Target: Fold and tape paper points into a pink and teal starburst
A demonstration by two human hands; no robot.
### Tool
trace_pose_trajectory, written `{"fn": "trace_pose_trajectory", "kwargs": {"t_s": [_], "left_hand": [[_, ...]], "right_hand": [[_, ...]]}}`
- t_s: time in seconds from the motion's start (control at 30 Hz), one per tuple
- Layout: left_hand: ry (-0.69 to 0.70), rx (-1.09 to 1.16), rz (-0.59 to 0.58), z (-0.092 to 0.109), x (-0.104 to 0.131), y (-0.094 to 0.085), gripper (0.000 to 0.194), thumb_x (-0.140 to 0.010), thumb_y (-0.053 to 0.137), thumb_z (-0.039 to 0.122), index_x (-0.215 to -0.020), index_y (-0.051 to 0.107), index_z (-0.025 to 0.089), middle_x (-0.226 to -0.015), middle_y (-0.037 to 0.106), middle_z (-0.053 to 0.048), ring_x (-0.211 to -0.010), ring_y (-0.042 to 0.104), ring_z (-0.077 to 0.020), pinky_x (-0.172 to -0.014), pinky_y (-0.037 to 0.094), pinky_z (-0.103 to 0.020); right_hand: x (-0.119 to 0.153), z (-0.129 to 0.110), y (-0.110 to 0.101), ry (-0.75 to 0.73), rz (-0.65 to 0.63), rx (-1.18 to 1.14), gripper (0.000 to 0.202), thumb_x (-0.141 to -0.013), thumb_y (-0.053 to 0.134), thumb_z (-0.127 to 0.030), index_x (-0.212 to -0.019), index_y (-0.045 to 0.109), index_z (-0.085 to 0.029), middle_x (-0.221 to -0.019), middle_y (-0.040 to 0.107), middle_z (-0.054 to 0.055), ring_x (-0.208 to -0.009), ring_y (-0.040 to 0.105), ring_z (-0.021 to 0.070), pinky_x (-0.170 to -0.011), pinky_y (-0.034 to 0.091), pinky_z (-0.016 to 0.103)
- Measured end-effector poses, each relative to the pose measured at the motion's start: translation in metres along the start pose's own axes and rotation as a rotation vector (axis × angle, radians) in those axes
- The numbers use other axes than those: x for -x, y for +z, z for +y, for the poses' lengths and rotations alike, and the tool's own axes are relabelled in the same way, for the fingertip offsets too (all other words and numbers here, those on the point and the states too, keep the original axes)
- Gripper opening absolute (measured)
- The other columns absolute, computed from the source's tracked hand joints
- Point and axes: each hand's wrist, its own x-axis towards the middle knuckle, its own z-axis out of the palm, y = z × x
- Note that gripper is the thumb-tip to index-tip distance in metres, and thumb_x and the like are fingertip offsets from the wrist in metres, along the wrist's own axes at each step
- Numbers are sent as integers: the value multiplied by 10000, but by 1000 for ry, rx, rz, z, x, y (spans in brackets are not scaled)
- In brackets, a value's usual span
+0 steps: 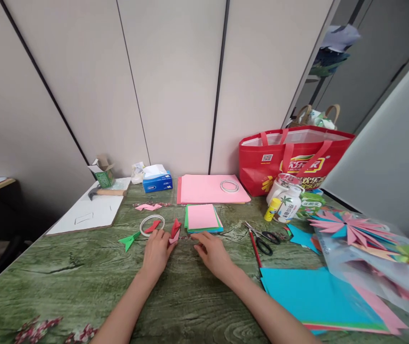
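Observation:
My left hand (156, 252) rests on the table with thumb and fingertips closed on a small folded red-and-pink paper piece (175, 230). Across from it, my right hand (212, 252) lies with curved fingers, the thumb apart from the index finger and nothing visible between them. A roll of white tape (142, 228) lies just beyond my left hand, with a folded red paper piece (153, 227) in its ring. Left of that is a folded green paper piece (129, 241). A stack of small square papers (202, 216), pink on top, sits beyond my right hand.
Farther back are large pink sheets (200, 188), a tissue pack (157, 182) and a hammer (107, 192) on a white board. To the right stand a red bag (258, 165), a glue stick (272, 210) and a white jar; scissors (263, 237) and blue sheets (315, 296) lie nearer.

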Motion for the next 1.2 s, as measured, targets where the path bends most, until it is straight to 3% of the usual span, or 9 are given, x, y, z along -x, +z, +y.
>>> {"fn": "trace_pose_trajectory", "kwargs": {"t_s": [0.23,0.43,0.6,0.7,0.83,0.87,1.0,1.1,1.2], "left_hand": [[-121,374,-46,6,-1,-10,130,-748,494,235,-749,608,173,-621,600,-5,-530,514,-138,-523,362,-228],[-14,643,-32,14,-3,-12,169,-661,520,116,-763,639,178,-672,636,-13,-580,538,-133,-556,383,-220],[-14,864,-118,22,-2,-16,118,-653,561,133,-705,659,173,-718,643,-40,-653,564,-154,-601,419,-246],[-82,1092,-237,28,-2,-22,167,-601,636,147,-764,660,172,-794,649,-50,-721,579,-170,-653,447,-270],[-242,1359,-401,35,-1,-27,620,-447,750,124,-1036,571,202,-927,651,-53,-711,592,-167,-665,475,-293],[-267,1373,-400,36,-1,-27,599,-460,749,141,-1030,573,197,-910,657,-49,-701,594,-164,-664,476,-291],[-272,1239,-336,37,0,-23,163,-605,667,248,-727,658,140,-638,658,-22,-584,575,-140,-594,459,-250],[-342,1255,-280,34,-1,-23,164,-606,664,294,-620,631,134,-534,633,-11,-500,564,-134,-523,457,-242],[-429,1381,-167,27,-3,-26,200,-590,680,317,-599,606,132,-515,635,-14,-473,573,-134,-493,465,-241]], "right_hand": [[3,-7,6,25,25,-481,342,-755,497,-153,-1085,531,-235,-1117,519,72,-939,538,173,-751,487,304],[-3,-12,11,313,81,-991,254,-684,615,-362,-853,565,-179,-847,625,38,-721,602,161,-664,510,312],[-3,-12,7,449,114,-1192,472,-528,744,-332,-904,502,-182,-697,626,-2,-623,595,145,-637,495,314],[-4,-10,4,420,99,-1154,361,-580,704,-361,-833,545,-160,-704,617,10,-640,583,142,-647,483,300],[-4,-9,-1,291,180,-893,221,-651,641,-356,-664,569,-147,-637,575,-2,-604,541,126,-604,456,252],[-4,-9,-1,261,193,-842,200,-659,635,-339,-664,572,-149,-627,571,-5,-598,535,125,-595,449,246],[-2,-12,4,198,183,-756,147,-677,623,-293,-710,588,-155,-669,598,8,-619,553,133,-595,451,241],[-6,-10,8,184,173,-687,155,-755,534,-296,-812,590,-163,-697,602,17,-573,558,127,-553,464,242],[-20,-8,9,71,122,-380,167,-797,453,-188,-889,591,-172,-783,606,44,-647,576,138,-621,473,264]]}}
